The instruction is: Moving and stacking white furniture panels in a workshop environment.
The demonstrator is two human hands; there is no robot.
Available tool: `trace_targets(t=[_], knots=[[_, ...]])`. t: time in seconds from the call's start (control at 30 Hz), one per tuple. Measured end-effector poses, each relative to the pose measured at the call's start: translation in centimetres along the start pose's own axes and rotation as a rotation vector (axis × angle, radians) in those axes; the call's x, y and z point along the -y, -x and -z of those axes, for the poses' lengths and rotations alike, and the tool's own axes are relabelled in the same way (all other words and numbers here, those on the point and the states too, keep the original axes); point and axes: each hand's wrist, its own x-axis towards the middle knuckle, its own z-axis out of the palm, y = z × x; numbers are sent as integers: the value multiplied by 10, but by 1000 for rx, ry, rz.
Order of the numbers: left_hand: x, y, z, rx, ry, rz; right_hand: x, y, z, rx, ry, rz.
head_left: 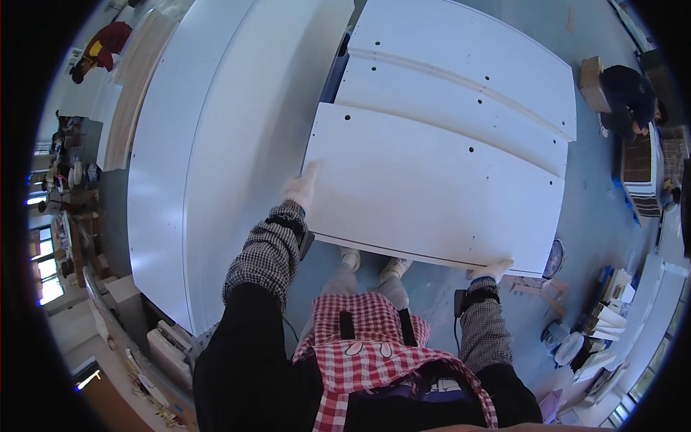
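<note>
In front of me lies a white panel with dark round holes and several tiny ones. It is the nearest of several similar panels that overlap like steps. My left hand, in a white glove, is closed on its left edge, with the thumb on top and the other fingers hidden. At the right end of the near edge, my right hand, gloved too, grips the same panel; its fingers are partly hidden below. The second white panel and the far white panel lie behind it.
A tall stack of long white boards stands close on my left. Two people work farther off, one bending at the upper left, one at the right beside a cardboard box. A wooden stand and buckets are at the lower right.
</note>
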Motion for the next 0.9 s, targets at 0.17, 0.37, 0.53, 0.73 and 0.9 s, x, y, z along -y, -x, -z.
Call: trace_targets(t=[0.17, 0.37, 0.53, 0.73, 0.9], knots=[[6, -24, -4, -3, 33, -6, 8, 29, -36, -49, -5, -5], [-21, -23, -12, -3, -178, 64, 17, -8, -25, 16, 6, -56], [3, -3, -10, -46, -130, 70, 19, -18, -19, 96, 34, -66], [42, 60, -30, 310, 726, 473, 21, -33, -8, 115, -28, -65], [45, 38, -42, 305, 1008, 346, 20, -35, -14, 77, -2, -71]])
